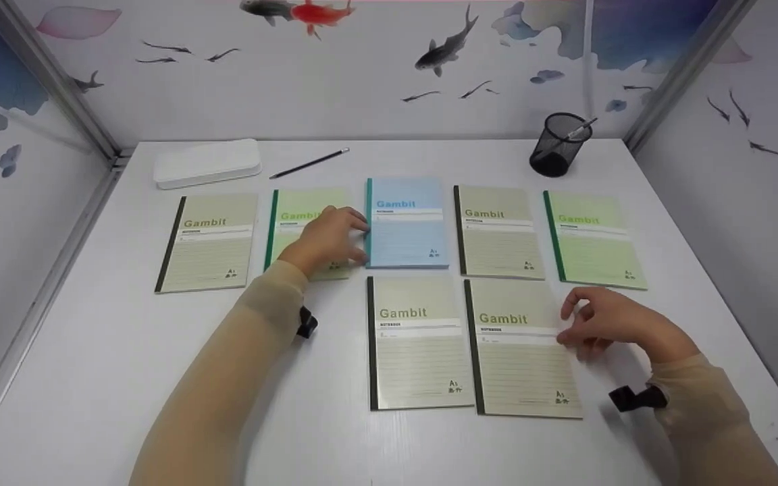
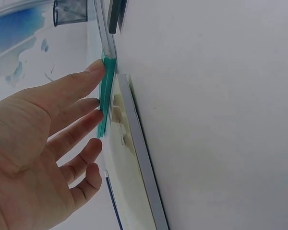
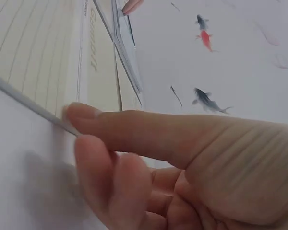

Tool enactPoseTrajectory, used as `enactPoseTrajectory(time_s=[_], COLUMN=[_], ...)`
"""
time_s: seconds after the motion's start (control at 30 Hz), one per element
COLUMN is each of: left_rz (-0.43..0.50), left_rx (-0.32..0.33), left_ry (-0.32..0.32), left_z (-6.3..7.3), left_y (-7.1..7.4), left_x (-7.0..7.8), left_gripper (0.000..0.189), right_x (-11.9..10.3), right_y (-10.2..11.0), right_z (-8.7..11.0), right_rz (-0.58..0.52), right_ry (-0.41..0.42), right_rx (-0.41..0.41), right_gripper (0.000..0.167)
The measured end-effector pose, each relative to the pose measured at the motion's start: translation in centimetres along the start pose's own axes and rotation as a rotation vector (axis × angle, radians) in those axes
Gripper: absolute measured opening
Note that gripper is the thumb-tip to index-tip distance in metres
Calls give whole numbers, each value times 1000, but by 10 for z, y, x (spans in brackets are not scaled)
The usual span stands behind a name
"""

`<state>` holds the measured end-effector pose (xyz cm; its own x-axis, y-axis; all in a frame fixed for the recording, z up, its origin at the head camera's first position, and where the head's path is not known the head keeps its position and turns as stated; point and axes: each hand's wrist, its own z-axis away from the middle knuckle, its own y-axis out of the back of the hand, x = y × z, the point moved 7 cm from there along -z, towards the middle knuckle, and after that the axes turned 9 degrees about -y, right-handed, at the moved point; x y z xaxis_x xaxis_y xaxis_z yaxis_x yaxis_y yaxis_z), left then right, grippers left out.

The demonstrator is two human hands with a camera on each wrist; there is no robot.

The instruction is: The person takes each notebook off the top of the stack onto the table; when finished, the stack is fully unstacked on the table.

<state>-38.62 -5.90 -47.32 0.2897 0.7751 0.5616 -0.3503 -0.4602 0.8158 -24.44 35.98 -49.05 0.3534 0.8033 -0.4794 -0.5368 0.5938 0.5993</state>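
My left hand [image 1: 328,236] reaches over a green notebook [image 1: 294,202], its thumb and fingertips at the teal spine [image 2: 106,91] of the blue notebook [image 1: 408,233]. Its fingers are fairly straight in the left wrist view. At the lower right, my right hand [image 1: 608,324] is beside a beige notebook [image 1: 524,351], thumb tip right at its right edge. In the right wrist view the other fingers of that hand bend loosely below the thumb [image 3: 139,132]. Another beige notebook [image 1: 419,344] lies just left of it, below the blue one.
Farther notebooks in the back row are a beige one [image 1: 210,250] at far left, a beige one [image 1: 500,236] and a green one [image 1: 595,243] at right. Behind them are a white case [image 1: 206,165], a pencil [image 1: 309,163] and a mesh pen holder [image 1: 554,152]. Printed walls enclose the table.
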Motion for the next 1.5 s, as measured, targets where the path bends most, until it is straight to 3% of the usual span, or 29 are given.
enactPoseTrajectory(time_s=[0.1,0.23,0.53,0.67,1.0,1.13,1.37,1.5], left_rz=[3,-5,-3,0,78,153,394,461], left_rx=[6,10,13,12,14,47,114,148], left_ry=[10,16,27,27,36,69,187,199], left_z=[1,1,2,1,0,-3,-8,-10], left_y=[1,0,1,2,-4,-5,-6,-7], left_x=[-1,-1,-1,1,6,6,-3,-6], left_gripper=[62,61,61,61,57,59,61,61], right_x=[-16,-45,-106,-124,-156,-161,-168,-169], right_y=[6,8,-1,-6,-7,0,1,-1], right_z=[-7,-18,-59,-76,-111,-123,-133,-134], right_rz=[-8,-61,-109,-93,-49,-63,-32,7], right_ry=[40,154,362,375,402,392,354,369], right_rx=[98,197,185,188,301,330,302,290], right_gripper=[47,44,33,34,49,54,60,61])
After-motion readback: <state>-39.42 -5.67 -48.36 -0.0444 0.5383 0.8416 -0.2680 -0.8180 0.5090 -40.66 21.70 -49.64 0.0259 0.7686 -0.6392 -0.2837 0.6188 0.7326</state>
